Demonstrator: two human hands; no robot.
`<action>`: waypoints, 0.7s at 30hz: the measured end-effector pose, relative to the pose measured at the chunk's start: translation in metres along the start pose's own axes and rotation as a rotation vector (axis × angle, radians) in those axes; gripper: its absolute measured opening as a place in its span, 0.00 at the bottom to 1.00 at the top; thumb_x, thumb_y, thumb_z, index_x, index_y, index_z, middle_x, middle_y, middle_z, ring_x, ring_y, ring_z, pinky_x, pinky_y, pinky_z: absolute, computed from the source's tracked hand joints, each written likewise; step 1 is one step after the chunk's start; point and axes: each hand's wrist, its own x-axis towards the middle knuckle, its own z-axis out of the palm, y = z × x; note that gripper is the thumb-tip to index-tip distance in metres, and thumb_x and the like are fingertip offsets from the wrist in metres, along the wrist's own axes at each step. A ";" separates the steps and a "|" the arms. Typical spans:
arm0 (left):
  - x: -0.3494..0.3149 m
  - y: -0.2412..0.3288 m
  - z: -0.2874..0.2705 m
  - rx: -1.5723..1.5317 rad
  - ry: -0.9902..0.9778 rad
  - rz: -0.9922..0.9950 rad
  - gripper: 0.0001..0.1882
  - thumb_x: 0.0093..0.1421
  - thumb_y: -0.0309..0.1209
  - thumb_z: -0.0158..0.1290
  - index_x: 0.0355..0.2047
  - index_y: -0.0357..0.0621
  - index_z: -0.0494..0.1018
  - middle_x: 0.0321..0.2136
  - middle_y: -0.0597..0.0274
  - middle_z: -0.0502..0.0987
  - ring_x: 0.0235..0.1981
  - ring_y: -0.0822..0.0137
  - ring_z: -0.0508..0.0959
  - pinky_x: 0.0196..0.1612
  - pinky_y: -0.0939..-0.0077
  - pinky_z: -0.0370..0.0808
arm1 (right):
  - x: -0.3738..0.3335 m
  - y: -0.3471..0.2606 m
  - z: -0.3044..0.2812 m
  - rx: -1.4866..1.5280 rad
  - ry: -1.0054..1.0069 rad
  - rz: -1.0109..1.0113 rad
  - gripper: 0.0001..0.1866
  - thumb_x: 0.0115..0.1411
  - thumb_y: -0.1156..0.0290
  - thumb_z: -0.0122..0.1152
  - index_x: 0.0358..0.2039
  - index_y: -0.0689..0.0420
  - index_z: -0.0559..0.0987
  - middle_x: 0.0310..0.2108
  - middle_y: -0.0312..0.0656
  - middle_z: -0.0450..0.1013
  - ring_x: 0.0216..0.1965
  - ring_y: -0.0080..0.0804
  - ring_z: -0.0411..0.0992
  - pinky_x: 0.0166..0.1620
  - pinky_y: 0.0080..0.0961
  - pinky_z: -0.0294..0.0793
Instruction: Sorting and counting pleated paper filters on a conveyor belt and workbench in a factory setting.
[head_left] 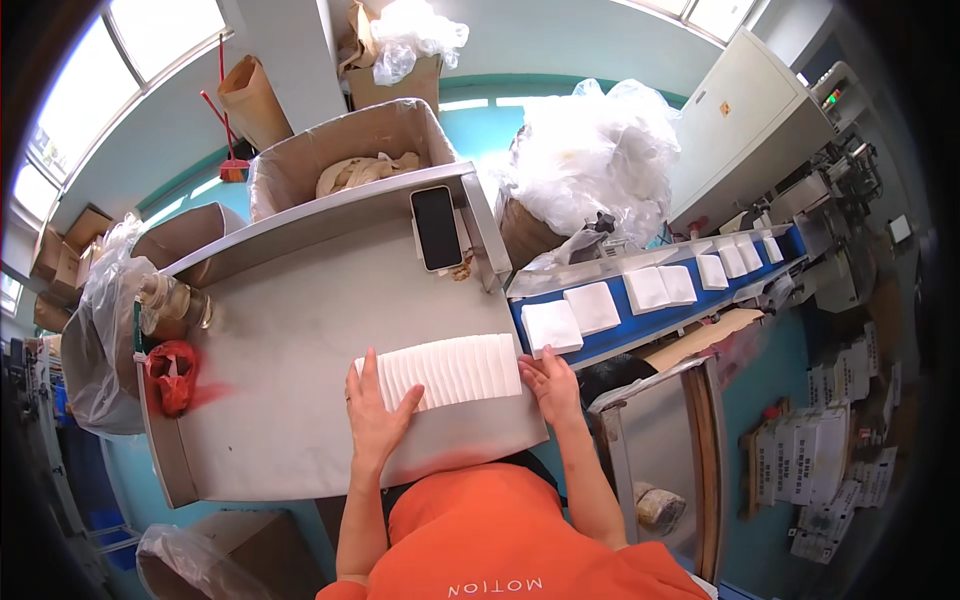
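A long row of folded white napkins [450, 372], standing on edge side by side, lies on the grey metal table [290, 400] near its front edge. My left hand [378, 412] rests at the row's left end, thumb and fingers spread against it. At the row's right end is my right hand [552, 388], its fingers apart, beside the table's edge. Its fingertips reach close to a white napkin stack [551, 328] at the near end of the blue conveyor belt [612, 338]; whether they touch it I cannot tell.
More napkin stacks [592, 307] sit along the belt. A smartphone [436, 228] lies at the table's back right. On the left are a red plastic bag [172, 378] and a clear tape roll [172, 305]. Large boxes [350, 130] and clear plastic bags [600, 150] stand behind.
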 end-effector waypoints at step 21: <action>-0.003 0.004 0.008 -0.064 -0.060 0.038 0.47 0.49 0.51 0.61 0.63 0.44 0.53 0.59 0.32 0.52 0.57 0.37 0.59 0.57 0.48 0.60 | -0.016 0.003 0.032 -0.468 -0.082 -0.221 0.21 0.64 0.55 0.52 0.44 0.62 0.73 0.35 0.38 0.72 0.34 0.20 0.69 0.37 0.17 0.69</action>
